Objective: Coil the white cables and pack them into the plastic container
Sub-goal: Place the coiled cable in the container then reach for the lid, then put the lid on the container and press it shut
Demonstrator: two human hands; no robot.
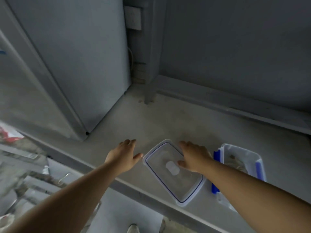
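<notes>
Cables are not in sight. Right hand [193, 157] lies flat, fingers spread, on the clear blue-rimmed plastic lid [175, 172] at lower middle; left hand [124, 157] is spread, empty. Clear plastic container [242, 158] at lower right looks unpacked; packing seems hardly begun.

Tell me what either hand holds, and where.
The right hand rests on the clear lid, at its right edge; a firm grip cannot be told. The left hand is empty.

Two hands [123, 158] [195, 157], one clear lid [183, 185], one plastic container [242, 153], one fridge [70, 64].
</notes>
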